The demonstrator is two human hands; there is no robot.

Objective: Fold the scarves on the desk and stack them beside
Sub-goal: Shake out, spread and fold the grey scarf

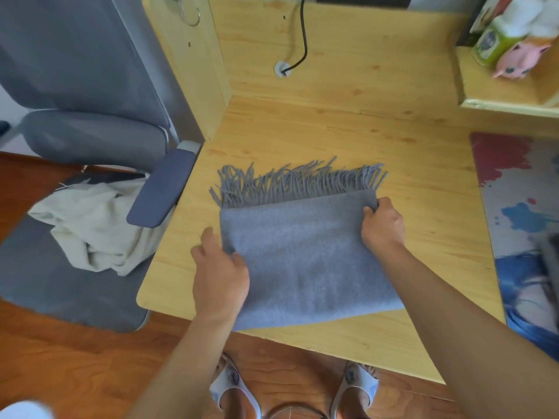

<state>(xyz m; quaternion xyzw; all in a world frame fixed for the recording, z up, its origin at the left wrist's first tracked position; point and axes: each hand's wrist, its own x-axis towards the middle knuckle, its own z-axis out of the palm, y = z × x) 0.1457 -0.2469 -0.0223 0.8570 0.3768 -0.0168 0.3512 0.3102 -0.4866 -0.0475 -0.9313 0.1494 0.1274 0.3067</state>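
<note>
Head view: wooden desk, grey chair

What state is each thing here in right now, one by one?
Grey scarf: folded flat on the desk, fringe pointing away.
Left hand: grips the scarf's left edge.
Right hand: pinches its far right corner.
Cream cloth: crumpled on the chair.
Cable: fed into the desk hole.

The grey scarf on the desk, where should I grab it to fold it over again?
Pinch the grey scarf at its two short side edges, coming in from left and right, where the left hand and right hand already are. It lies flat with its fringe pointing away, so those edges are free.
</note>
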